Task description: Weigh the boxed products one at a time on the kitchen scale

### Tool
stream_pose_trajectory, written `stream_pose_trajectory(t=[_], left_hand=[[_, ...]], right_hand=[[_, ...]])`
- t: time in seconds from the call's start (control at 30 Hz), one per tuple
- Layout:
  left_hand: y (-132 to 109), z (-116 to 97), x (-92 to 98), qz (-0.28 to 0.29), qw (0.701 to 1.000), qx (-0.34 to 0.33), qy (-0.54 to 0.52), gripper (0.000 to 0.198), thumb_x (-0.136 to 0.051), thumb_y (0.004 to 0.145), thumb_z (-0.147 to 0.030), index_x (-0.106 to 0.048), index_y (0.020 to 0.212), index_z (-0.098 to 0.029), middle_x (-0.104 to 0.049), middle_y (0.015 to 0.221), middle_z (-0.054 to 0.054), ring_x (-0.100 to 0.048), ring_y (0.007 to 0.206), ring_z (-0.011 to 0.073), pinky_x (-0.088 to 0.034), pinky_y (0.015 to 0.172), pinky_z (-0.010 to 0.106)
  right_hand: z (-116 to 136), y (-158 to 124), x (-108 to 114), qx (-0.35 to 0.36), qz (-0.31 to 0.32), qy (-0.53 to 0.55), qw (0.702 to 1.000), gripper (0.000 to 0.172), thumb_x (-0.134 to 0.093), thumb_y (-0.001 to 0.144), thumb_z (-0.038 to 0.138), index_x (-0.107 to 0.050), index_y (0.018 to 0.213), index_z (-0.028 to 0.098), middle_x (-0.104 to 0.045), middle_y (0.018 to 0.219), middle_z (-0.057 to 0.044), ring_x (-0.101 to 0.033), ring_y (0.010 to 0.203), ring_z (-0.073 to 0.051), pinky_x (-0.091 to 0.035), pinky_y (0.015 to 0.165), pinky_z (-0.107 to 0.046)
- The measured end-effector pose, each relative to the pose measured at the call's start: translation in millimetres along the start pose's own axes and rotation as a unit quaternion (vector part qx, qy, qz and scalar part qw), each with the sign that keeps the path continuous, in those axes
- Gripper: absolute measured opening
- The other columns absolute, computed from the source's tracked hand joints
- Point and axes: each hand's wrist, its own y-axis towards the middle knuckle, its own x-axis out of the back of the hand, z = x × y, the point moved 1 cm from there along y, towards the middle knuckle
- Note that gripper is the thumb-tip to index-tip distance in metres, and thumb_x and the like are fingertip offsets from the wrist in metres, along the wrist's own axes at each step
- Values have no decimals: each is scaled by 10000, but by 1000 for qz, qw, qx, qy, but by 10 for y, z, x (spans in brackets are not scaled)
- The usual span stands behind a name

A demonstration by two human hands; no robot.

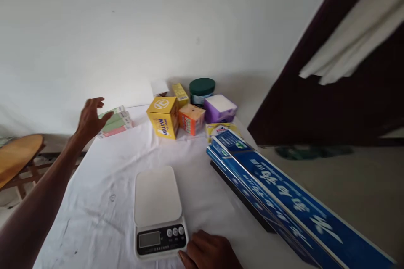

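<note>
My left hand is open, thumb and fingers apart, and holds nothing. It reaches over the far left of the table, close to a stack of slim green and pink boxes, partly covering them. My right hand rests at the near edge with its fingers curled in and nothing visible in them. Its fingertips lie against or just beside the lower right corner of a white digital kitchen scale. The scale's platform bears nothing, and its display looks blank.
On the white tablecloth, a yellow box, an orange pack, a purple pack and a green-lidded tub stand at the back. Long blue boxes fill the right side. A wooden stool stands left.
</note>
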Motion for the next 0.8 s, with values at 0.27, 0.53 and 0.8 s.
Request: stream_pose_trajectory(t=[0.27, 0.53, 0.8], left_hand=[[-818, -2313, 362, 29, 907, -381, -176, 496, -646, 966, -420, -465, 1381, -218, -605, 1338, 111, -565, 1260, 275, -479, 1058, 446], [-890, -3462, -98, 238, 794, -554, -82, 626, -753, 868, -233, -460, 1414, -139, -555, 1425, 155, -437, 1398, 333, -267, 1188, 524], [-793, -3475, 96, 270, 794, -545, -10, 374, -696, 906, -210, -568, 1255, -167, -627, 1202, 108, -555, 1158, 292, -374, 1049, 437]], right_hand=[[75, 116, 246, -29, 92, 29, 995, 423, -354, 1074, 259, -502, 682, 206, -545, 616, 22, -483, 564, -113, -226, 548, -327], [77, 101, 305, -49, 160, 19, 986, 277, -555, 964, 195, -471, 701, 202, -582, 662, 42, -526, 605, -92, -274, 592, -279], [105, 149, 405, -45, 224, 34, 973, 246, -567, 988, 241, -542, 748, 193, -660, 728, 27, -567, 634, -102, -264, 562, -282]])
